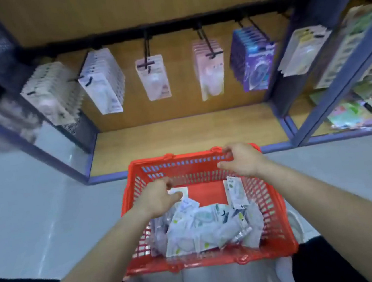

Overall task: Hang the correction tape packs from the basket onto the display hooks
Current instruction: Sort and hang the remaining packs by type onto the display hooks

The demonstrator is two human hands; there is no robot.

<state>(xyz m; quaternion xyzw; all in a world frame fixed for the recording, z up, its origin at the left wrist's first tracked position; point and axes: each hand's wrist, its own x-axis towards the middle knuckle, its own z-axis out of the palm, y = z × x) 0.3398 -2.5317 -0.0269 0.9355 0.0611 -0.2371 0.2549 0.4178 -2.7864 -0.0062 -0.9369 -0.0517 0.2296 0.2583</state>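
Note:
A red plastic basket (275, 218) stands on the floor in front of me, with several white correction tape packs (204, 227) heaped in its near half. My left hand (159, 199) reaches inside at the left and pinches the top of one white pack (181, 190) between thumb and curled fingers. My right hand (240, 160) hovers over the far rim with loosely curled fingers and holds nothing. One pack (236, 192) leans upright against the right wall. Above, display hooks (147, 50) on a black rail (167, 30) carry hanging packs (153, 78).
The wooden shelf bay has a bare board floor (187, 138) behind the basket. Blue metal uprights (322, 39) frame it. Purple-blue packs (252, 61) hang at the right. Colourful goods (362, 107) lie on the neighbouring right shelf. Grey floor tiles (38, 215) spread to the left.

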